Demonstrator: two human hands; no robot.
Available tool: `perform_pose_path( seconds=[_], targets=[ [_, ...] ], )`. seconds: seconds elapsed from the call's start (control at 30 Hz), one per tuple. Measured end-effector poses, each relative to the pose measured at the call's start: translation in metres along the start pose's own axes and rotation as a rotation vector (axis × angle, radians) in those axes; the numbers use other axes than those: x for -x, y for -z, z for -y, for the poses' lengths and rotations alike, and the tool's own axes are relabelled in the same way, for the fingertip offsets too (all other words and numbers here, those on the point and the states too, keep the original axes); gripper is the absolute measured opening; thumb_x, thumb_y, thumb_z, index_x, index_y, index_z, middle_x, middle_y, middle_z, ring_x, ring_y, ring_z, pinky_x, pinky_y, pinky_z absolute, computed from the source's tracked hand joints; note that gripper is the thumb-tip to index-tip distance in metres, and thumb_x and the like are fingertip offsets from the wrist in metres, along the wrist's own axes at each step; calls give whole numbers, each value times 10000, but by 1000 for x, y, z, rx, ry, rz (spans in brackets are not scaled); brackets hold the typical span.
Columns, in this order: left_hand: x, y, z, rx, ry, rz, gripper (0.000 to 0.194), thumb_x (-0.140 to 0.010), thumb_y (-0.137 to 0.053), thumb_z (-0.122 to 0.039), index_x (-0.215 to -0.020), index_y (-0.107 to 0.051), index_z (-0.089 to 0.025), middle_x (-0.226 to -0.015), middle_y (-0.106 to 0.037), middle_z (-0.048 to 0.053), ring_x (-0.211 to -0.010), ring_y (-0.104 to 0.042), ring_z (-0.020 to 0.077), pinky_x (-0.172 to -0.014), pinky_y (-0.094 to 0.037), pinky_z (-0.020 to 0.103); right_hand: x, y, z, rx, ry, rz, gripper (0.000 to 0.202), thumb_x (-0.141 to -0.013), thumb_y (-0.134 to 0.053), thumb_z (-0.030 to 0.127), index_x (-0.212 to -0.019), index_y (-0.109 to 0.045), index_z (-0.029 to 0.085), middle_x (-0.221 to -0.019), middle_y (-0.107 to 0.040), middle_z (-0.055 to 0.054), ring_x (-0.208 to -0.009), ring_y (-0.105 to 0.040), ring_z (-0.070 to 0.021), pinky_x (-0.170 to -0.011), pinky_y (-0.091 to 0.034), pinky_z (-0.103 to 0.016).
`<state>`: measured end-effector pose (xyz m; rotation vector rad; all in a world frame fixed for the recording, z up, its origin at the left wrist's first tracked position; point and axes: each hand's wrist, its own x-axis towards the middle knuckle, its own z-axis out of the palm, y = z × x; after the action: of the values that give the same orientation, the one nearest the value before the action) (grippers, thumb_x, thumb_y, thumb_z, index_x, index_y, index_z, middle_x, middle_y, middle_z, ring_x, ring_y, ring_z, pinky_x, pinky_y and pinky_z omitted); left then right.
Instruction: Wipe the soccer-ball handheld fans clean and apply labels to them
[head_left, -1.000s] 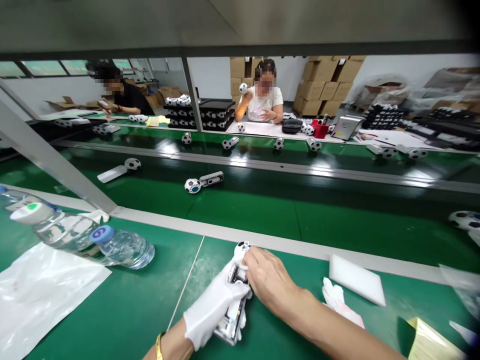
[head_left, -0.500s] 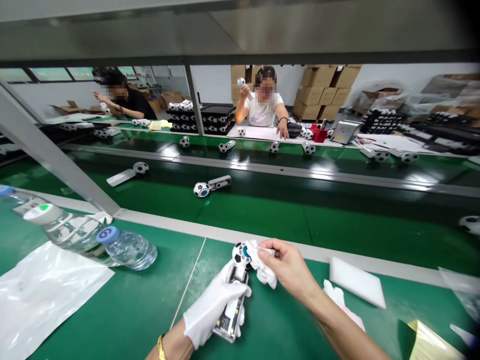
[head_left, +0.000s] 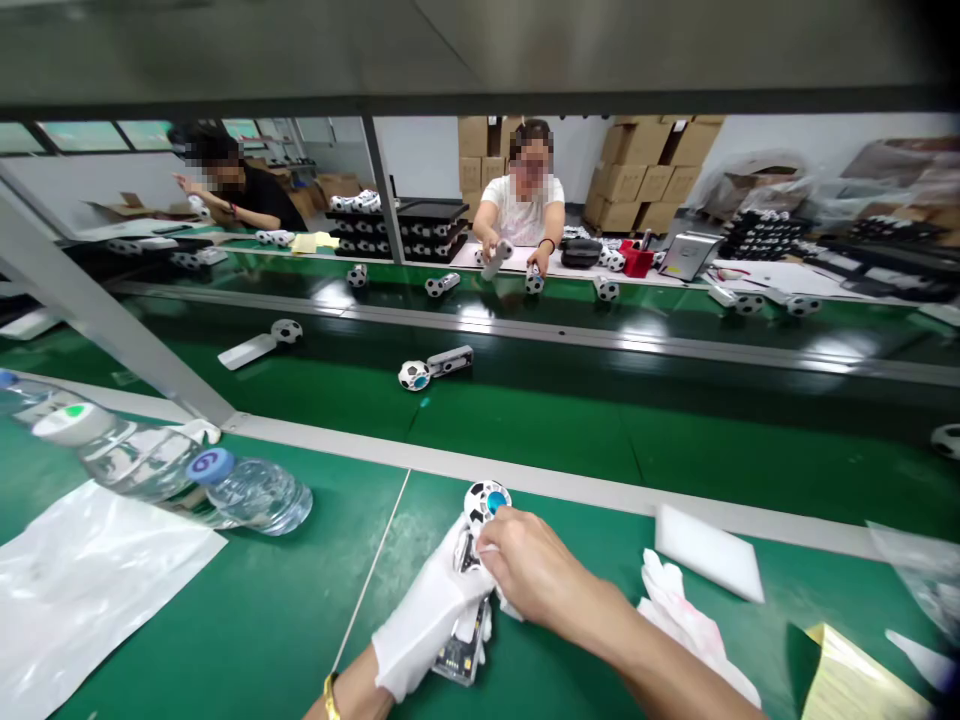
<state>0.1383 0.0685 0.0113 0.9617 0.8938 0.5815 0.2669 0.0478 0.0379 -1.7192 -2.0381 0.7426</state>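
Observation:
My left hand [head_left: 439, 600], in a white glove, is closed around the body of a soccer-ball-headed device [head_left: 480, 500]. Its black-and-white ball head, with a round blue spot, points away from me. Below my fingers shows the clear lower end with circuitry inside. My bare right hand [head_left: 529, 560] is closed in a pinch over the device just below the ball head. A bit of crumpled white wipe [head_left: 509, 606] pokes out beneath that hand; the rest of it and the fingertips are hidden.
Water bottles [head_left: 251, 490] and a plastic sheet [head_left: 97, 590] lie left. At right are a white foam block [head_left: 709, 552], a loose glove [head_left: 694, 625] and yellow paper [head_left: 855, 675]. Similar devices [head_left: 435, 368] lie on the green conveyor [head_left: 540, 420]; two co-workers sit beyond.
My right hand has moved down and left with the wipe, from the side of the ball head to just below it. The devices on the near belt have shifted slightly right. The facing co-worker has lowered a device.

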Motion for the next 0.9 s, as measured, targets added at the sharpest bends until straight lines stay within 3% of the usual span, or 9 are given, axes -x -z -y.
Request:
perform_pose_path(
  seconds=[0.07, 0.13, 0.2, 0.3, 0.4, 0.5, 0.6, 0.73, 0.9],
  targets=[
    [1, 4, 0, -15, -26, 23, 721, -585, -769, -400, -1185, -438, -175, -778, -621, 30, -536, -542, 109, -501, -438, 226, 1, 4, -10, -337, -36, 10, 180, -766, -480, 112, -676, -628, 161, -719, -628, -30, -679, -557, -148, -620, -381, -251],
    [7, 8, -2, -16, 59, 67, 702, -662, -709, -414, -1236, -371, -194, -720, -609, 10, -463, -517, 104, -432, -428, 227, 6, 4, -24, -715, -177, -36, 119, -764, -548, 224, -724, -631, 149, -701, -634, -23, -633, -548, -136, -587, -384, -239],
    [13, 11, -3, -8, 152, 94, 671, -733, -646, -393, -1273, -292, -213, -704, -602, 0, -446, -524, 112, -411, -443, 236, 15, 1, -38, -965, -325, -127, 230, -741, -616, 362, -756, -622, 132, -674, -625, -21, -592, -530, -128, -563, -384, -234],
    [18, 16, -3, 30, 153, 89, 621, -747, -631, -347, -1243, -273, -238, -874, -614, 31, -485, -560, 110, -426, -473, 245, 33, -5, -52, -1072, -399, -245, 322, -712, -668, 442, -765, -615, 128, -674, -611, -16, -598, -513, -118, -578, -381, -231],
    [16, 20, -2, 27, 125, 74, 519, -743, -631, -344, -1152, -341, -207, -1036, -583, 77, -519, -576, 98, -447, -475, 239, 44, -13, -57, -1089, -410, -256, 338, -722, -665, 463, -770, -608, 133, -667, -600, -16, -593, -506, -121, -570, -378, -234],
    [12, 27, -1, 5, 130, 45, 511, -714, -652, -400, -1074, -375, -166, -1036, -582, 109, -527, -585, 111, -458, -476, 252, 46, -20, -54, -1024, -403, -248, 327, -757, -617, 474, -779, -597, 149, -658, -580, -13, -583, -504, -133, -556, -381, -246],
    [15, 33, -4, -2, 113, 21, 461, -722, -647, -412, -1021, -399, -164, -1089, -560, 119, -589, -603, 127, -501, -496, 272, 44, -26, -46, -684, -336, -287, 244, -829, -532, 408, -786, -606, 179, -734, -562, -18, -637, -517, -146, -600, -401, -266],
    [23, 41, -17, -86, 158, -64, 369, -792, -583, -404, -1016, -440, -149, -957, -582, 83, -693, -597, 130, -584, -506, 256, 48, -38, -36, -274, -142, -282, 214, -900, -403, 276, -933, -607, 221, -881, -560, -46, -757, -567, -159, -705, -455, -280],
    [24, 77, -23, -440, 25, -239, 385, -801, -545, -397, -1099, -478, -163, -953, -610, 58, -858, -601, 197, -776, -502, 327, 54, -62, -42, -25, 45, -411, 250, -905, -379, 260, -947, -625, 250, -998, -589, -82, -804, -608, -165, -664, -506, -234]
  ],
)
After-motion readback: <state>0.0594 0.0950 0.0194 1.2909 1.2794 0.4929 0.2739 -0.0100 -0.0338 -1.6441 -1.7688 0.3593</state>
